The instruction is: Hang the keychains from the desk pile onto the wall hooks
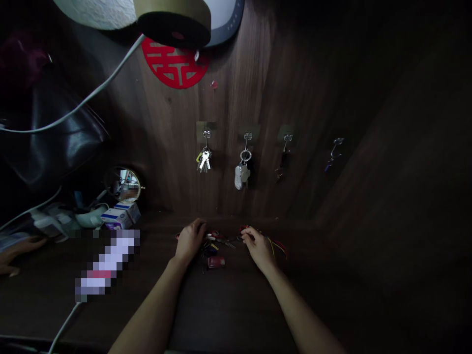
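On the dark wooden surface, my left hand (190,241) rests with its fingers curled down. What lies under them is hidden, though a bit of red shows at its outer side. My right hand (257,248) is closed in a pinch at a bunch of red and yellow cords (279,247), which trails out to its right. Between the hands lie a small metal pointed tool (225,242), dark keys (210,249) and a red tag or small case (216,262). The dim light blurs their detail.
Several wall hooks hold key bunches (204,161) and a white keychain (241,176). At left are a round mirror (129,185), small boxes (120,215), bottles (49,222) and another person's hand (24,250). A white cable (88,96) crosses above a black bag (66,132).
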Available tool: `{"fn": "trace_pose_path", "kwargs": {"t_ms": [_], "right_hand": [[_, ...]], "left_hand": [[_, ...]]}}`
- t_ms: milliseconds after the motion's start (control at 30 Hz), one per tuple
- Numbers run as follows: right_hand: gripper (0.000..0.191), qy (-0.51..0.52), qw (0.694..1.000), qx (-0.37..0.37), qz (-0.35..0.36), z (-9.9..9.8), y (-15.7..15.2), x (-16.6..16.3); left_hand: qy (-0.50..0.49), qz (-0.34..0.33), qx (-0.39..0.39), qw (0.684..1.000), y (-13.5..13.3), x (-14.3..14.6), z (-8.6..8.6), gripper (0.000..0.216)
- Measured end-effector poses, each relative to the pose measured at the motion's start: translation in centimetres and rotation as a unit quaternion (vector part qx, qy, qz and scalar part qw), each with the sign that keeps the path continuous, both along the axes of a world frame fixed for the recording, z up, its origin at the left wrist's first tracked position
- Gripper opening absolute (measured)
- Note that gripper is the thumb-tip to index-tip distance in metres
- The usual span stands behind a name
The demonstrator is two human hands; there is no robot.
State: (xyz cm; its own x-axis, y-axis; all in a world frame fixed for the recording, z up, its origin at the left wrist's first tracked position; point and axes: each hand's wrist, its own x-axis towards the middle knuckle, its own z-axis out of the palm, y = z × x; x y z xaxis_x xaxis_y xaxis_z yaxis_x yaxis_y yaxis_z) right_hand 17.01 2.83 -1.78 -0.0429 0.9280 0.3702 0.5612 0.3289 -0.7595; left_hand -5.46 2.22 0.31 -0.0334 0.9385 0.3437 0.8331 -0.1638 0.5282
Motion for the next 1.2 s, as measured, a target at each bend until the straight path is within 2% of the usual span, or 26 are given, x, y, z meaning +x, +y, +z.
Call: {"fn": "trace_pose_path", "kwargs": {"t_ms": [133,300,400,533,633,733,900,1033,1133,1200], "right_hand": [[0.016,-0.046,0.997,0.055,0.023,-0.1,-0.5,-0.1],[0.019,-0.137,0.966,0.159,0.149,1.0,-2.5,-2.3],[0.021,-0.175,0.941,0.179,0.229,1.5,-3.6,-3.7],[0.025,-0.169,0.936,0.176,0.253,0.9,-3.5,-4.3],[0.023,-0.111,0.951,0.165,0.236,0.1,-2.7,-4.0],[0.02,-0.002,0.967,0.13,0.221,-0.3,-2.1,-3.6],[0.013,0.191,0.966,0.039,0.171,-0.1,-1.7,-3.1],[0.018,0.309,0.938,-0.043,0.148,0.6,-1.6,-2.7],[0.022,0.358,0.921,-0.08,0.133,0.9,-1.6,-2.5],[0.023,0.386,0.91,-0.094,0.12,0.9,-1.4,-2.4]], "left_hand": [[0.012,0.013,-0.009,1.0,0.1,-0.2,-0.3,0.021],[0.021,0.022,-0.012,0.999,0.2,-0.2,-0.6,0.021],[0.025,0.023,-0.012,0.999,0.3,-0.2,-0.6,0.02],[0.026,0.024,-0.004,0.999,0.4,-0.3,-0.6,0.021],[0.024,0.024,0.004,0.999,0.4,-0.4,-0.6,0.02],[0.021,0.022,0.012,0.999,0.5,-0.5,-0.7,0.02],[0.012,-0.005,0.034,0.999,0.6,-0.2,-0.6,0.022],[-0.021,-0.099,0.051,0.994,0.1,1.0,-0.1,0.027],[-0.074,-0.195,0.026,0.978,-0.5,2.0,0.5,0.032],[-0.102,-0.226,0.005,0.969,-0.9,2.5,0.9,0.033]]}}
